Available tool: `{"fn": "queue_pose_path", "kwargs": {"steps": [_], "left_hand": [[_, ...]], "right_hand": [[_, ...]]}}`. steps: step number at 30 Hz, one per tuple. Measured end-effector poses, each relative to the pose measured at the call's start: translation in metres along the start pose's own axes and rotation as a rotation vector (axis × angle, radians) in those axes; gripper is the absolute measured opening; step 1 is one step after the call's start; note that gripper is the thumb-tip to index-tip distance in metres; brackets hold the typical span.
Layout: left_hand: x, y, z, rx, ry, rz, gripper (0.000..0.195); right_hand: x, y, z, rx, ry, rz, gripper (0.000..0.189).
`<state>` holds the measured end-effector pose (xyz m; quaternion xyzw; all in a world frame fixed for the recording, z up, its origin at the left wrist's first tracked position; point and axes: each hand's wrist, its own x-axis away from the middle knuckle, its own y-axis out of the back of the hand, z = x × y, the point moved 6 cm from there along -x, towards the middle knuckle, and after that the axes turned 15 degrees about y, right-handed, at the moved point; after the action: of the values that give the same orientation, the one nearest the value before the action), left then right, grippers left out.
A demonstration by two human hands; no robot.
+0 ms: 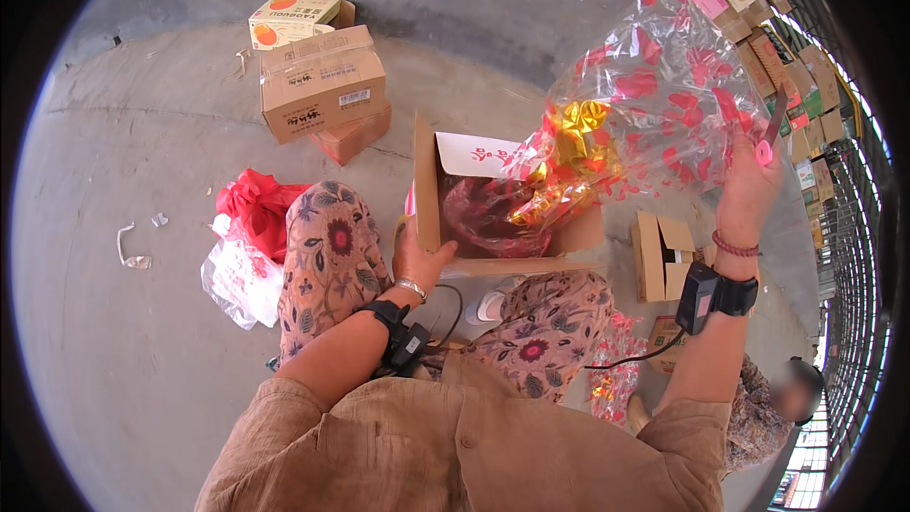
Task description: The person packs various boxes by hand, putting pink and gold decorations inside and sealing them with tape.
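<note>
An open cardboard box [427,192] stands between my knees. My left hand [423,252] grips its near left corner, thumb along the rim. Up at the right, my right hand [752,178] holds clear plastic wrap printed with red petals [640,85], along with a knife [776,117] that has a pink handle. Gold foil [583,131] shows inside the wrap, whose lower end hangs into the box. A dark red item under plastic [490,217] lies in the box, partly covered by the wrap. A white flap with red writing [473,154] stands at the box's far side.
Stacked cartons [323,85] stand on the floor ahead to the left. Red and white plastic bags [252,227] lie by my left knee. A small open carton [647,256] is at the right. Many flattened boxes [761,64] line the far right. Another person [764,412] is at the lower right.
</note>
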<state>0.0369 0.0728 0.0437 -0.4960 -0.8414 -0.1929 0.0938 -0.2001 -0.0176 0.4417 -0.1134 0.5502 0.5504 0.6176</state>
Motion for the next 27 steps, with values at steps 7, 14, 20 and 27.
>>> {"fn": "queue_pose_path", "kwargs": {"steps": [7,14,20,27], "left_hand": [[0.002,0.001,0.002,-0.012,-0.010,-0.016,0.059],[0.005,0.003,0.000,-0.038,-0.012,-0.023,0.060],[0.009,-0.001,-0.005,-0.029,0.027,0.016,0.061],[-0.003,-0.011,0.013,-0.034,0.056,0.044,0.065]], "right_hand": [[-0.002,-0.004,0.018,0.058,0.030,-0.033,0.014],[-0.006,-0.011,-0.001,0.058,0.031,0.050,0.015],[-0.014,-0.006,-0.025,0.179,0.006,0.046,0.015],[-0.010,-0.008,-0.036,0.406,0.101,0.109,0.016]]}}
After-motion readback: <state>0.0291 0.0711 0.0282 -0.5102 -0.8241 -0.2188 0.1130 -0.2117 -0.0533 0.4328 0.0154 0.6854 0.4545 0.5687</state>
